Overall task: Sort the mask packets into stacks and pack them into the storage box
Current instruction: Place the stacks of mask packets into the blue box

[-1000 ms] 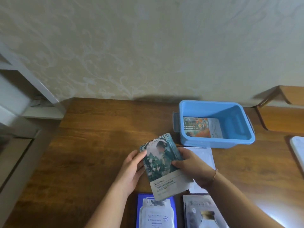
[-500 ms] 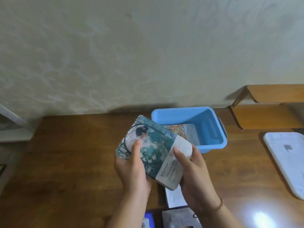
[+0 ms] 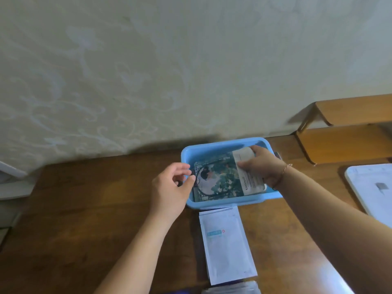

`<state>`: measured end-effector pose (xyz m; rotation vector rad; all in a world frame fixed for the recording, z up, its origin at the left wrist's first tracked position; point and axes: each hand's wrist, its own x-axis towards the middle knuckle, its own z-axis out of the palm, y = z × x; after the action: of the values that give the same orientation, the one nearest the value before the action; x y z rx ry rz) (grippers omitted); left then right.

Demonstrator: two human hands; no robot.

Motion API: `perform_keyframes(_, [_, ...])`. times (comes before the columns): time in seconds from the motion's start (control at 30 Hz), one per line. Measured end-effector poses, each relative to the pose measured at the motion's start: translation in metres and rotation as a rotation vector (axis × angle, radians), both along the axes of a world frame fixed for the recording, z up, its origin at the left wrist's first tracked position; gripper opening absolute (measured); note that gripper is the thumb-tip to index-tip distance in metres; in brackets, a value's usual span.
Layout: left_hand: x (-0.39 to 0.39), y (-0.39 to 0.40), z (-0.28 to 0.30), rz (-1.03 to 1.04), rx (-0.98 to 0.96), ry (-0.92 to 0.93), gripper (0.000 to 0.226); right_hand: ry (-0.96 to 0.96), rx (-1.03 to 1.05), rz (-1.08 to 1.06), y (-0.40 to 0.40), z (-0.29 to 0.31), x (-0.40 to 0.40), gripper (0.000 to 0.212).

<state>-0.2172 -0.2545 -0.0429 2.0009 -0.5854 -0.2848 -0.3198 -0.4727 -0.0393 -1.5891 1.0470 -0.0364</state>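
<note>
Carried from mid-air in front of the chest, where both hands held it half a second ago, down into the blue storage box (image 3: pixel 224 145): green illustrated mask packets (image 3: pixel 220 179), now lying nearly flat inside against the near wall, over the orange packet seen there before. Right hand (image 3: pixel 259 164) clamped on the white end of the stack, thumb on top, fingers hidden beneath or behind. Left hand (image 3: pixel 171 187) off the stack, fingers loosely curled and apart, empty, just beside the box's left rim, perhaps touching it. Judged light and thin, foil-smooth and likely slippery, bending as a stack rather than staying stiff; best pinched across a short end or squeezed by both long edges to stop the packets fanning out. Not fragile, though a sharp fold could crease the sachets. Waiting on the wooden table (image 3: pixel 84 219), just in front of the box: white packet stack (image 3: pixel 227 245), one end tucked just under the box's near rim, with more packets at the bottom edge, too cropped to identify. White board-like object (image 3: pixel 371 187) at far right, wooden shelf (image 3: pixel 347 128) behind it.
</note>
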Motion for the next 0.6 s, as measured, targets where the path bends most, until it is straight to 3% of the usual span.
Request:
perform_keyframes(0.2, [0.001, -0.001, -0.002, -0.088, 0.094, -0.198, 0.022, 0.235, -0.043, 0.098, 0.007, -0.023, 0.021, 0.03])
perform_keyframes(0.33, [0.006, -0.014, 0.004, -0.361, 0.262, -0.578, 0.033, 0.376, -0.29, 0.229, 0.007, -0.012, 0.015, 0.031])
perform_keyframes(0.47, [0.011, -0.047, 0.008, -0.651, 0.739, -0.736, 0.038, 0.416, -0.685, 0.507, 0.011, -0.004, 0.0, 0.059])
perform_keyframes(0.6, [0.013, -0.067, 0.0, -0.73, 1.046, -0.794, 0.042, 0.325, -0.795, 0.968, 0.005, -0.001, -0.001, 0.071])
